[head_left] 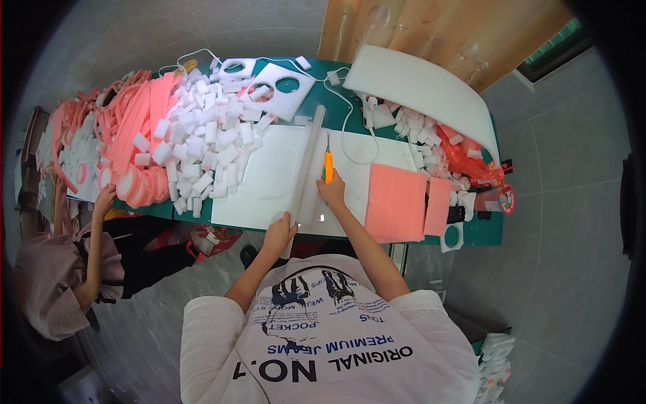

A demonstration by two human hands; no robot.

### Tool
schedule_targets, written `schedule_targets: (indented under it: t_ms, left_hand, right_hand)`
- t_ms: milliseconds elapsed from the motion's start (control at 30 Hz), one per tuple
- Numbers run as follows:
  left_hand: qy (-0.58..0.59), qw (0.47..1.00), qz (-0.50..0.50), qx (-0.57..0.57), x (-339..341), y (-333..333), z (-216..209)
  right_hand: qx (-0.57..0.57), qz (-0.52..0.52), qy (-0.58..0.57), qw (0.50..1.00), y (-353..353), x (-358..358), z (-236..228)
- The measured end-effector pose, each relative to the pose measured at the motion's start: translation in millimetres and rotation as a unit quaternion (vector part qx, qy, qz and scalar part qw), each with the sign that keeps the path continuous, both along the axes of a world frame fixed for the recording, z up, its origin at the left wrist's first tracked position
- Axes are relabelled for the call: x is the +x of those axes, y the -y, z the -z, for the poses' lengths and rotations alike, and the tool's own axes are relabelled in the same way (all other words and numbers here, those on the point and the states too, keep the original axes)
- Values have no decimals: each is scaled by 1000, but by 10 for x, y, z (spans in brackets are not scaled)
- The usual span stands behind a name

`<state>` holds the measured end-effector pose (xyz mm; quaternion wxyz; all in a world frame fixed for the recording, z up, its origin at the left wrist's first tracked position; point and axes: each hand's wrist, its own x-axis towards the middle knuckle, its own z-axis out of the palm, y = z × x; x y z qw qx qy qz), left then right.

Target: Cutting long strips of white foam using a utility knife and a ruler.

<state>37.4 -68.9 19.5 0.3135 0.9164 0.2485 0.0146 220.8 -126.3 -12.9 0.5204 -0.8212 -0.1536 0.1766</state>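
My right hand (332,191) is closed around an orange utility knife (328,166), its thin blade out and pointing away from me. To its left lies a long, narrow, pale straight bar (307,155), running from near the table's front edge toward the back. My left hand (278,234) grips the near end of this bar, with the fingers partly hidden. Beside the bar, a whitish translucent strip (311,202) rests on the glossy white board (262,185). The knife is apart from the bar.
White foam blocks (202,145) are heaped to the left, beside pink foam strips (138,131). Pink foam sheets (396,202) lie right. A large white foam sheet (420,94) and a white cable (350,114) are behind. At far left, another person's hand (104,200) touches pink foam rolls.
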Motion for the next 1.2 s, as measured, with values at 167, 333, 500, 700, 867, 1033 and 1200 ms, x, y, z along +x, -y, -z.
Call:
schedule_targets:
  t_ms: [167,333,500,700,867,1033,1200]
  left_hand:
    - [-11,1000,-12,23,5,28,81]
    - [-30,995,-4,95,134,15,-8]
    - [-13,986,-59,156,331,-149,-78]
    - [26,997,-74,-7,604,-365,97]
    - [34,997,-63,-23,674,-276,142]
    - [81,994,-70,6,714,-162,215]
    - [108,992,-66,6,792,-86,223]
  right_hand:
    - [7,12,-22,1000,-12,-16,-70]
    - [27,17,-46,998,15,11,-47]
    - [43,14,-99,994,28,45,-43]
    - [77,15,-142,987,-10,101,-30]
    - [139,0,-181,974,24,181,-45]
    - [87,-29,-185,978,14,301,-114]
    - [83,-27,-172,981,45,297,-64]
